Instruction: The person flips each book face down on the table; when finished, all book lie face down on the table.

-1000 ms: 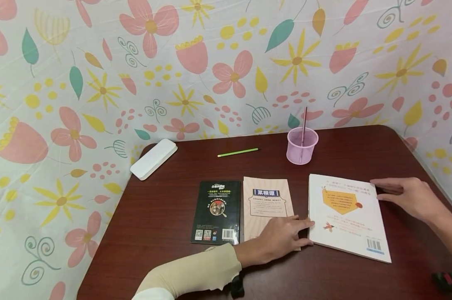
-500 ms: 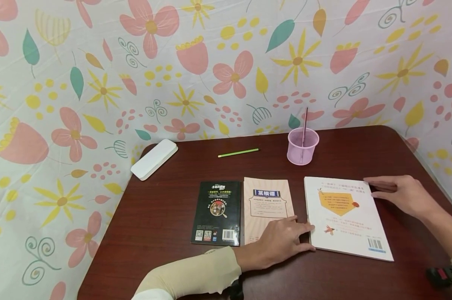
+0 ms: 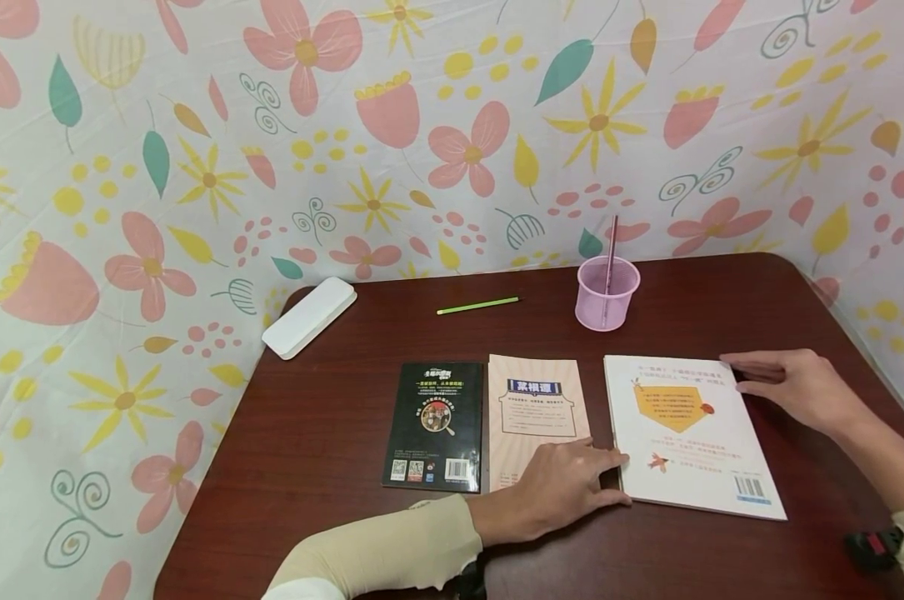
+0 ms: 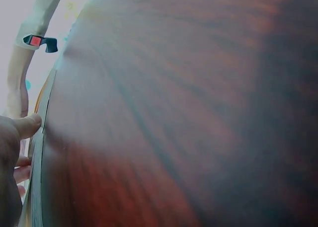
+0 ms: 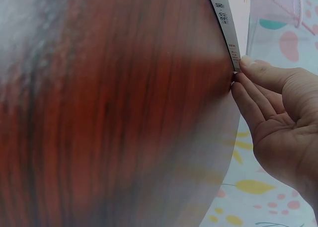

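A white book (image 3: 684, 450) with an orange shield-shaped panel lies flat at the right of the table. My left hand (image 3: 549, 492) reaches over the lower part of a cream book (image 3: 537, 383), thumb and fingertips at the white book's left edge. Fairly straight fingers of my right hand (image 3: 796, 383) touch the white book's upper right edge; the right wrist view shows thumb and fingertips together at the corner of the book (image 5: 226, 26). A black book (image 3: 437, 425) lies left of the cream one. In the left wrist view, my left thumb (image 4: 30, 125) rests along a book edge.
A lilac mesh cup (image 3: 605, 304) holding a pencil stands behind the white book. Farther left lie a green pencil (image 3: 479, 306) and a white case (image 3: 309, 318) on the dark red table (image 3: 309, 433). A flowered cloth (image 3: 272, 167) hangs behind the table.
The white book has slid slightly left and straightened a little. My right hand has moved left with its edge, while my left hand stays nearly in place.
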Available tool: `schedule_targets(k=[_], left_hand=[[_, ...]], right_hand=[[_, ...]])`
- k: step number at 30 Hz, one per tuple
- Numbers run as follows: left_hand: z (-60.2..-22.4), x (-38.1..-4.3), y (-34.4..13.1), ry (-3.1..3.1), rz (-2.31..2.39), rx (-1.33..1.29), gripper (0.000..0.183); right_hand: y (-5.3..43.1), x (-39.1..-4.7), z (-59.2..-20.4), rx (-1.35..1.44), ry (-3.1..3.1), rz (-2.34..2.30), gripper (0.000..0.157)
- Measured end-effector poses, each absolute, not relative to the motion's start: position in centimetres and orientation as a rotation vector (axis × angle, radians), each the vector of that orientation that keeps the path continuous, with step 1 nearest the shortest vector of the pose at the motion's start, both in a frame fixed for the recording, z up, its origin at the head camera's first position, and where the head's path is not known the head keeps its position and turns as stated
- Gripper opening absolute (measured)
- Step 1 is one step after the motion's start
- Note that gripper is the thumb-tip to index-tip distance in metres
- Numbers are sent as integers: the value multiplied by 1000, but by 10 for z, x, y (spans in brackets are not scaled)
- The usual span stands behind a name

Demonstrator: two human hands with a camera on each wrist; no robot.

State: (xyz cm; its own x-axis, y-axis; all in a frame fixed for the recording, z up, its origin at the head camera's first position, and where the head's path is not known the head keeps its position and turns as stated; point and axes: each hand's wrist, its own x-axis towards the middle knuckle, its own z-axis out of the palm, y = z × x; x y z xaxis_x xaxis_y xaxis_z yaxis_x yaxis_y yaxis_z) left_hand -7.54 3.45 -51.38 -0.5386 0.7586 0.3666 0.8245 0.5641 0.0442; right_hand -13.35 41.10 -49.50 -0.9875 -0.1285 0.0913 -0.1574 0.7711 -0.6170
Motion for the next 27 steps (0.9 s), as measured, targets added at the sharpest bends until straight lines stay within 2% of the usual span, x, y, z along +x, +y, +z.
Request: schedule_targets(k=[27], left_hand=[[-514,-72,35,-2524,-233,-1279,49]], right_hand=[[401,-142,-493,264,-2923,997,44]])
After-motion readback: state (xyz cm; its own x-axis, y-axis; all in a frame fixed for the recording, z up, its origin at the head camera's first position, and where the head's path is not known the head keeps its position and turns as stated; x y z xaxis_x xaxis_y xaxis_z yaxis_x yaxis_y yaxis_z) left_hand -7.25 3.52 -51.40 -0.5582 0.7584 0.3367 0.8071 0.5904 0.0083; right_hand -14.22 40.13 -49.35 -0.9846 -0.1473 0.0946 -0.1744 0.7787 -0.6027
